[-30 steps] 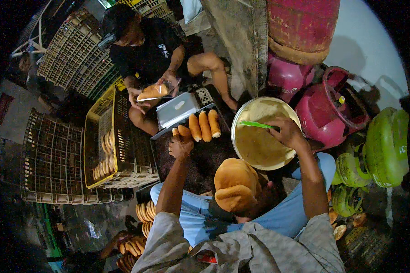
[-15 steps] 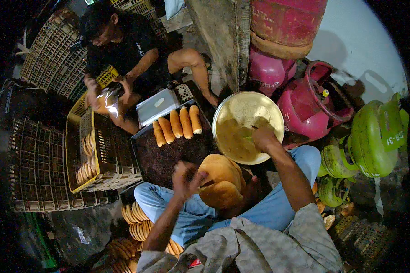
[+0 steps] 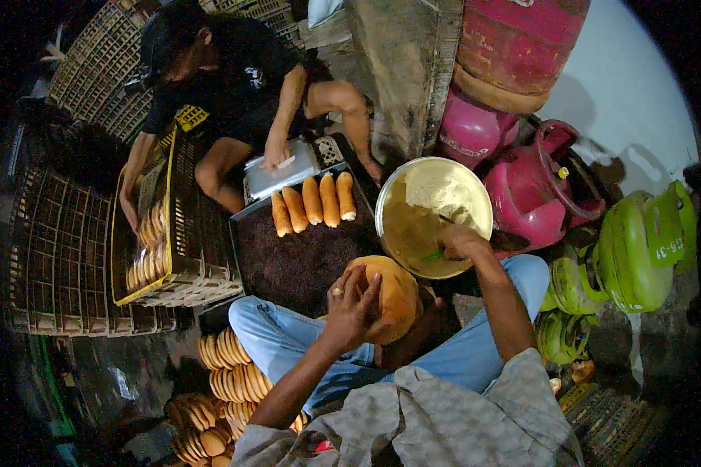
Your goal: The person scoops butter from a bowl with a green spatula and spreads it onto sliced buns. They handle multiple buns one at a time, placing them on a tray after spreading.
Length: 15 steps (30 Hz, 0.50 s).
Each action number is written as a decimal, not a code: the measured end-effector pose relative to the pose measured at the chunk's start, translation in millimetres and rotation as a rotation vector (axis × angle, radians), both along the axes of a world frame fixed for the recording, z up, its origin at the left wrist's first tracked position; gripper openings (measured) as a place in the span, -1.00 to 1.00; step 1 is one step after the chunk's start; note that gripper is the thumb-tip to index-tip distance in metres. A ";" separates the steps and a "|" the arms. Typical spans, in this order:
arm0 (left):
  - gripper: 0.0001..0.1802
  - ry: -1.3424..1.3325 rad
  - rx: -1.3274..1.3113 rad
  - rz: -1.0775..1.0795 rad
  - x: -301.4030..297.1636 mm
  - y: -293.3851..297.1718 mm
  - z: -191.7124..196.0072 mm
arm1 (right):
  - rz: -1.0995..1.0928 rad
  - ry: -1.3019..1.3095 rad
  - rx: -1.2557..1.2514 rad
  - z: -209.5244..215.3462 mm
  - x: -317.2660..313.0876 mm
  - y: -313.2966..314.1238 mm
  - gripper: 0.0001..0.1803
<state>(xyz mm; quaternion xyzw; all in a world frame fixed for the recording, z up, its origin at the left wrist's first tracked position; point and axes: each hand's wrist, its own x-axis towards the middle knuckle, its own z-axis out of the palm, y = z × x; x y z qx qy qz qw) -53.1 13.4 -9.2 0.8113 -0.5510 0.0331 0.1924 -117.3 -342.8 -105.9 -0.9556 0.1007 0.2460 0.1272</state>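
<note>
Over my lap, my left hand [image 3: 354,308] lies against a round golden-brown bread [image 3: 395,292], fingers bent over its left side, a ring on one finger. The thumb is hidden, and other bread shows partly beneath. My right hand [image 3: 463,242] reaches into a large round metal bowl [image 3: 487,204] and is closed around a tool. Only a green part [image 3: 431,256] and a dark end of that tool show. Pale cream [image 3: 442,194] coats the bowl's far side. Left of the bowl, several long filled rolls [image 3: 311,201] lie in a row on a dark crumb-filled tray [image 3: 276,261].
Across from me a person [image 3: 226,86] reaches into a yellow-rimmed crate [image 3: 171,222] of packed buns, other hand on a silver box [image 3: 280,173]. Stacked round breads [image 3: 237,383] lie by my left leg. Pink gas cylinders [image 3: 530,194] and green ones [image 3: 639,249] stand at right.
My left hand has come down onto the round bread, which was folded open before. My right hand has shifted slightly within the bowl. The other person has put down a clear-wrapped thing and reached into the crate.
</note>
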 end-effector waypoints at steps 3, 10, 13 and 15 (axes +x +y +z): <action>0.44 0.158 0.162 0.053 -11.8 -11.0 -4.1 | -0.013 0.029 0.071 40.9 -5.1 -10.2 -0.67; -0.02 0.313 0.187 0.090 -8.9 -18.3 25.9 | -0.065 -0.371 0.462 90.5 -2.2 0.9 -0.77; -0.13 0.789 -0.266 0.139 7.4 -6.0 42.3 | -0.167 -0.357 0.737 117.1 1.9 12.7 -0.80; -0.22 1.380 -0.393 0.276 27.5 0.1 42.1 | -0.140 -0.465 0.890 131.3 3.9 29.8 -0.76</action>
